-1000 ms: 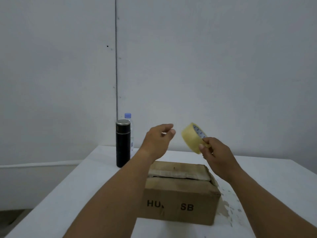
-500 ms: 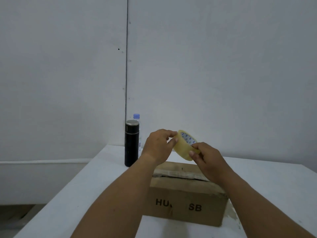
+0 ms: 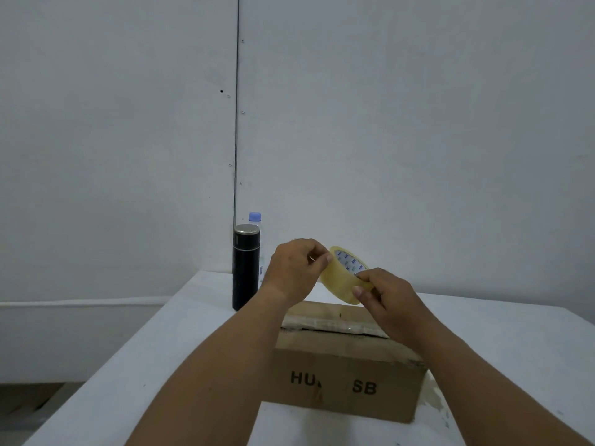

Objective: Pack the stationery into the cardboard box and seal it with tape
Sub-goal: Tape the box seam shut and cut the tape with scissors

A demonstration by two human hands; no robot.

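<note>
A brown cardboard box (image 3: pixel 347 371) with black letters on its front stands on the white table (image 3: pixel 193 349), its top flaps folded down with a dark gap between them. Above the box I hold a roll of clear yellowish tape (image 3: pixel 341 278). My right hand (image 3: pixel 386 300) grips the roll's lower right edge. My left hand (image 3: pixel 297 272) has its thumb and fingertips pinched against the roll's upper left rim. No stationery is visible; the box's inside is hidden.
A tall black flask (image 3: pixel 246 267) with a metal lid stands at the table's back left. A clear water bottle with a blue cap (image 3: pixel 255 217) is right behind it. A grey wall rises behind the table. The table's left edge drops to the floor.
My left hand has come across from open air to touch the tape roll's rim. My right hand has brought the roll down and left, closer over the box.
</note>
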